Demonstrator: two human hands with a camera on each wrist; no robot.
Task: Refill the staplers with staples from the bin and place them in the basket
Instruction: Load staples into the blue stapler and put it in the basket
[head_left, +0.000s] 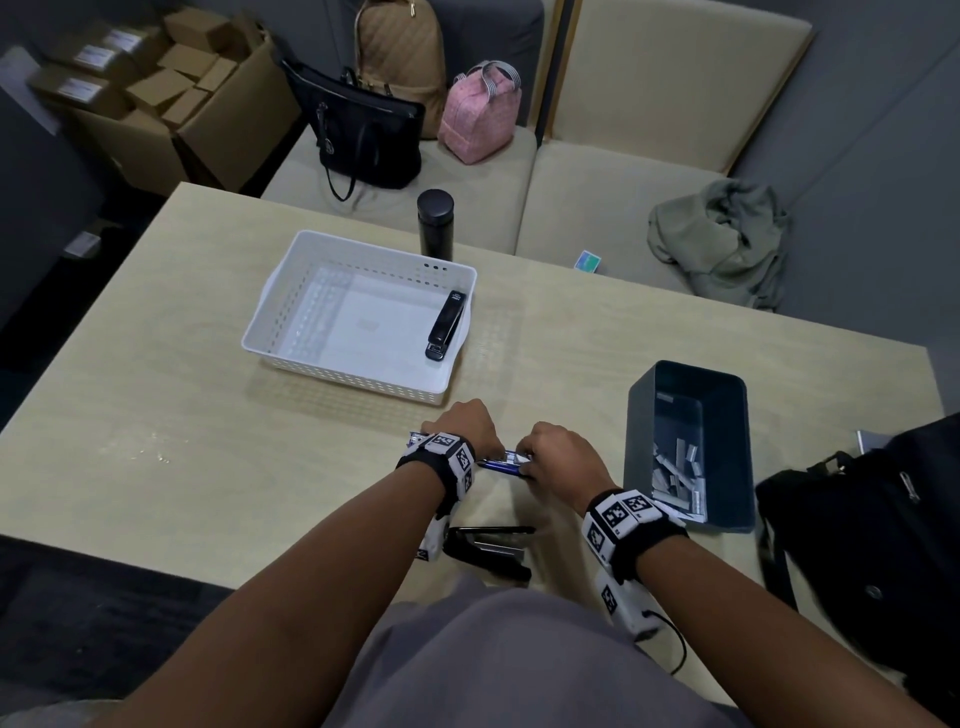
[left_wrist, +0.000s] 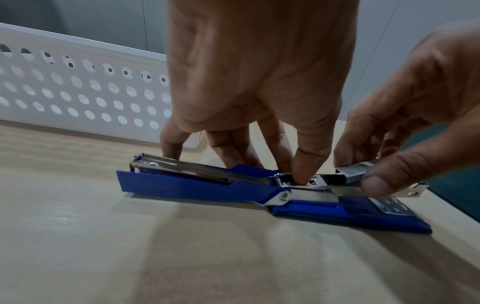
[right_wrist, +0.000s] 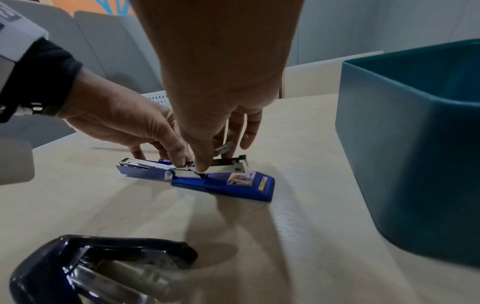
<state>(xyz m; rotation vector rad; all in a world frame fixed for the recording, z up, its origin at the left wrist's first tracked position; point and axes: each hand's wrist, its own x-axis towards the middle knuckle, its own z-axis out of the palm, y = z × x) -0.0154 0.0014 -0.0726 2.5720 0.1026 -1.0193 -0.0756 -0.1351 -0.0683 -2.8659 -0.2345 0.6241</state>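
Jam risk: our right hand (left_wrist: 415, 123) pinches staple strip (left_wrist: 353, 174) tilted over blue stapler (left_wrist: 182, 185), opened flat just beside basket (left_wrist: 78, 92); our left hand (left_wrist: 259, 82) presses straight fingers into its channel. If either slips, we expect strip to snap or misseat.

On the blue stapler (left_wrist: 182, 185) we note glossy plastic and mirror-bright metal; the staple strip (left_wrist: 350, 174) above it is dull grey metal. Beyond it the basket (left_wrist: 78, 48) is matt white plastic, right of it the bin (right_wrist: 415, 154) matt teal plastic. The counter (left_wrist: 130, 257) shows faintly sheened wood grain.
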